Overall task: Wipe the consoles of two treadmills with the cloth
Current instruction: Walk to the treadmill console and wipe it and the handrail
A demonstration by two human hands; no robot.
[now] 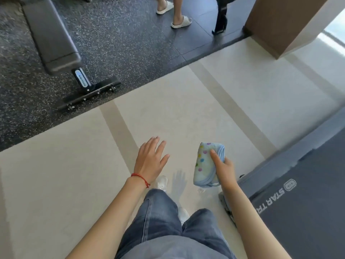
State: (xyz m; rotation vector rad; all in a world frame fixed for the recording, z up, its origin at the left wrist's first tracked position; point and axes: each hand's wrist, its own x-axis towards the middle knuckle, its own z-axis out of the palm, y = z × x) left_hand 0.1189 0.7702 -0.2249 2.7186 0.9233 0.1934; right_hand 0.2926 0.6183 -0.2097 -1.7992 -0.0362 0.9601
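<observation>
My right hand (223, 168) grips a folded light-blue cloth (203, 163) with coloured dots, held out in front of me above the pale floor. My left hand (151, 159) is stretched forward with its fingers spread and holds nothing; a red string bracelet circles the wrist. The rear end of a grey treadmill deck (308, 193), printed with "STAR TRAC", lies at the lower right, just to the right of my right arm. No treadmill console is in view.
A black padded weight bench (52, 38) on a metal foot stands on dark speckled rubber flooring at the upper left. Another person's legs in white slippers (181, 21) are at the top. A brown pillar (280, 25) rises at the upper right.
</observation>
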